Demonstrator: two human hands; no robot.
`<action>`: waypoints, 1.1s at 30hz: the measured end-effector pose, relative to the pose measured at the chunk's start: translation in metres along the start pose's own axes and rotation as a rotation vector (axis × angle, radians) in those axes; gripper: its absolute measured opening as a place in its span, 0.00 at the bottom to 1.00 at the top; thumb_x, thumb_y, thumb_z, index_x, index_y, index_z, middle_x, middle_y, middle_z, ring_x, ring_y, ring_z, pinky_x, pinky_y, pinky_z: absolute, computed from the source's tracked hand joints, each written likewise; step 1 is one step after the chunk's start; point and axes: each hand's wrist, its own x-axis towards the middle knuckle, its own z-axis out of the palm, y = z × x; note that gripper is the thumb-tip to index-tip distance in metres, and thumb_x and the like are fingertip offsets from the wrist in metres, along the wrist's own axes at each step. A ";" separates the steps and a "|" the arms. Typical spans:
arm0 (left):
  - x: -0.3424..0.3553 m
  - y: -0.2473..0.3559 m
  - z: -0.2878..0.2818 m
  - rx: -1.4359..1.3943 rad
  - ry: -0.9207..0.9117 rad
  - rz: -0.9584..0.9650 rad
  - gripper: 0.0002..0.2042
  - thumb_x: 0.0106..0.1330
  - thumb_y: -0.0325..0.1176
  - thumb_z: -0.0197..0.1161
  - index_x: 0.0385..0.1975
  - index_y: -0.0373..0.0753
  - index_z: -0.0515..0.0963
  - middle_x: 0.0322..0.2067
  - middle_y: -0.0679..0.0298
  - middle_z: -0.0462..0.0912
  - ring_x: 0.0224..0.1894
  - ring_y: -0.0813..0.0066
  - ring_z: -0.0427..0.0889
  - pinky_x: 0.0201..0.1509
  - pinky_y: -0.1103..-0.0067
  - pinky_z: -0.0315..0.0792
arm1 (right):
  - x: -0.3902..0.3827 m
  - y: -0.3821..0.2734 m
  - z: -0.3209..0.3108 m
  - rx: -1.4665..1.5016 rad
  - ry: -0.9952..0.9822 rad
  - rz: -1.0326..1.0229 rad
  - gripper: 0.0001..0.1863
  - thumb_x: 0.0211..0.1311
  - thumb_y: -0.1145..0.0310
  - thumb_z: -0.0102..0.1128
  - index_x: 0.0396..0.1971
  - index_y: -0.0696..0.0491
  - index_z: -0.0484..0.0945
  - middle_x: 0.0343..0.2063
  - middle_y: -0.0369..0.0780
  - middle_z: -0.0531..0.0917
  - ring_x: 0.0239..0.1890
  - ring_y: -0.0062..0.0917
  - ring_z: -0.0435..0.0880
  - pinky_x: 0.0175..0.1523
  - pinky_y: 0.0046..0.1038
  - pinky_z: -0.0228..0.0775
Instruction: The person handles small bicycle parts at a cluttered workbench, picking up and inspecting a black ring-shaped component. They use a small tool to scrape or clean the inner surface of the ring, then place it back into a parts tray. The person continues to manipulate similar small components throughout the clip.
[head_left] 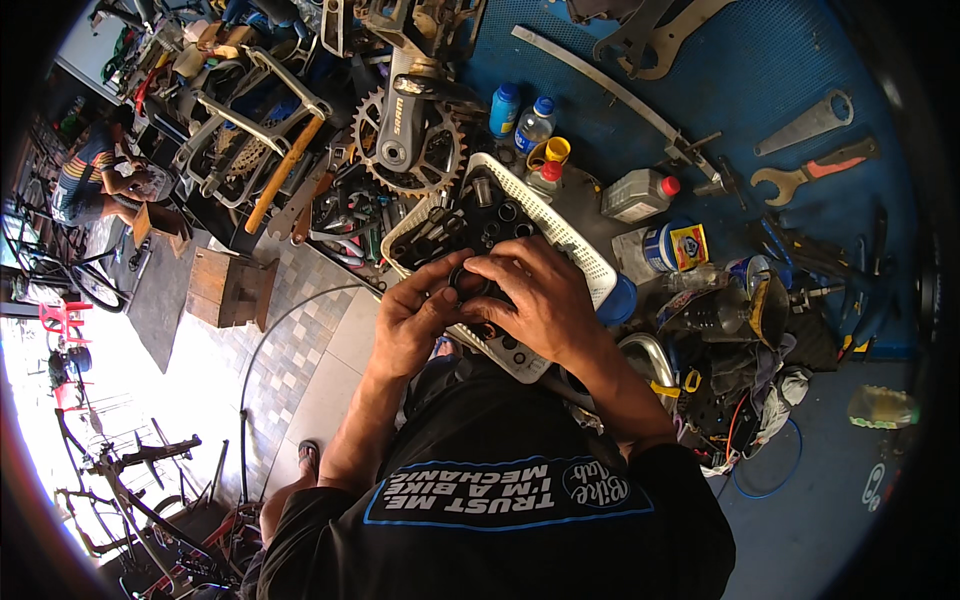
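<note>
My left hand (pixel 415 315) and my right hand (pixel 535 300) meet over a white plastic basket (pixel 560 235), both with curled fingers on a small dark ring-shaped part (pixel 460 280). Its lower portion is hidden by my fingers. The basket holds several dark and metal sockets, rings and small parts around and beneath my hands. Just beyond it stands a bicycle crank with a toothed chainring (pixel 408 150).
Bottles (pixel 533 125), a grey jug (pixel 635 197) and a tub (pixel 668 247) crowd the right side. Wrenches (pixel 805 172) lie on a blue board. Tools, bike parts and frames fill the left, with a wooden box (pixel 225 288) and another person (pixel 90 175) farther off.
</note>
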 end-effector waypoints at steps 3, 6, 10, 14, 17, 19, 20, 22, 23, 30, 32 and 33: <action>-0.001 0.000 0.001 -0.006 0.013 0.009 0.24 0.77 0.27 0.59 0.70 0.26 0.66 0.54 0.52 0.85 0.52 0.67 0.87 0.57 0.73 0.84 | -0.001 0.001 0.003 0.058 0.020 0.021 0.32 0.50 0.57 0.80 0.57 0.45 0.80 0.44 0.35 0.80 0.42 0.29 0.83 0.44 0.31 0.80; -0.003 0.005 0.004 0.064 0.015 0.049 0.24 0.76 0.24 0.57 0.70 0.25 0.65 0.56 0.46 0.83 0.56 0.60 0.86 0.59 0.66 0.84 | 0.000 0.001 0.003 0.201 0.072 0.093 0.33 0.52 0.58 0.82 0.59 0.45 0.80 0.44 0.35 0.81 0.37 0.26 0.82 0.41 0.28 0.79; -0.004 0.011 0.004 -0.005 -0.045 0.077 0.25 0.75 0.23 0.56 0.70 0.24 0.64 0.56 0.44 0.82 0.57 0.56 0.85 0.60 0.61 0.84 | 0.001 -0.003 -0.011 0.508 -0.008 0.300 0.25 0.60 0.66 0.77 0.57 0.49 0.82 0.39 0.34 0.82 0.27 0.15 0.73 0.33 0.20 0.70; -0.005 0.015 0.007 -0.015 -0.068 0.094 0.24 0.75 0.23 0.56 0.70 0.24 0.64 0.57 0.44 0.82 0.58 0.55 0.84 0.59 0.60 0.85 | -0.002 0.003 -0.010 0.635 -0.009 0.330 0.18 0.62 0.68 0.76 0.52 0.53 0.84 0.37 0.33 0.82 0.25 0.13 0.71 0.30 0.19 0.66; -0.006 0.014 0.008 -0.033 -0.091 0.109 0.24 0.76 0.23 0.57 0.69 0.24 0.64 0.59 0.43 0.80 0.62 0.54 0.82 0.59 0.61 0.85 | 0.000 0.001 -0.011 0.644 -0.005 0.342 0.15 0.62 0.69 0.75 0.48 0.54 0.86 0.34 0.33 0.82 0.24 0.13 0.71 0.30 0.20 0.65; -0.007 0.015 0.008 -0.024 -0.095 0.113 0.24 0.77 0.24 0.57 0.69 0.24 0.64 0.60 0.42 0.79 0.62 0.53 0.82 0.60 0.61 0.85 | 0.002 -0.001 -0.013 0.635 -0.005 0.353 0.15 0.62 0.68 0.75 0.48 0.54 0.86 0.33 0.33 0.82 0.24 0.13 0.71 0.30 0.20 0.65; -0.007 0.016 0.008 -0.023 -0.117 0.111 0.24 0.77 0.23 0.57 0.69 0.23 0.64 0.61 0.42 0.78 0.62 0.53 0.81 0.60 0.60 0.85 | 0.002 -0.002 -0.014 0.629 -0.005 0.352 0.14 0.62 0.69 0.75 0.47 0.54 0.86 0.33 0.33 0.82 0.24 0.13 0.71 0.30 0.20 0.65; -0.006 0.019 0.008 -0.021 -0.161 0.108 0.23 0.77 0.23 0.56 0.69 0.23 0.64 0.63 0.42 0.76 0.63 0.51 0.80 0.60 0.60 0.85 | 0.002 -0.003 -0.014 0.616 -0.004 0.350 0.14 0.62 0.69 0.75 0.47 0.54 0.86 0.32 0.33 0.82 0.24 0.14 0.71 0.30 0.21 0.66; -0.006 0.020 0.009 -0.024 -0.165 0.106 0.23 0.77 0.23 0.56 0.69 0.23 0.64 0.64 0.41 0.75 0.63 0.51 0.80 0.61 0.60 0.84 | 0.002 -0.003 -0.014 0.612 -0.005 0.346 0.14 0.62 0.69 0.75 0.47 0.54 0.86 0.32 0.33 0.82 0.24 0.14 0.71 0.30 0.21 0.66; -0.009 0.022 0.013 0.019 -0.116 0.127 0.23 0.78 0.23 0.55 0.69 0.22 0.64 0.63 0.39 0.75 0.63 0.50 0.80 0.61 0.60 0.84 | 0.004 -0.004 -0.015 0.609 -0.013 0.346 0.13 0.62 0.69 0.75 0.45 0.54 0.86 0.31 0.33 0.81 0.24 0.15 0.72 0.30 0.21 0.65; -0.010 0.022 0.015 0.048 -0.088 0.130 0.23 0.77 0.24 0.56 0.69 0.22 0.64 0.59 0.40 0.78 0.61 0.51 0.82 0.61 0.60 0.84 | 0.004 -0.004 -0.014 0.605 -0.013 0.351 0.12 0.62 0.69 0.75 0.44 0.54 0.86 0.30 0.33 0.81 0.24 0.15 0.72 0.30 0.22 0.65; -0.010 0.022 0.017 0.065 -0.067 0.131 0.24 0.77 0.25 0.57 0.69 0.22 0.64 0.56 0.40 0.80 0.58 0.51 0.84 0.60 0.60 0.84 | 0.004 -0.004 -0.014 0.604 -0.011 0.355 0.12 0.62 0.69 0.75 0.44 0.54 0.86 0.30 0.33 0.81 0.24 0.15 0.72 0.30 0.22 0.65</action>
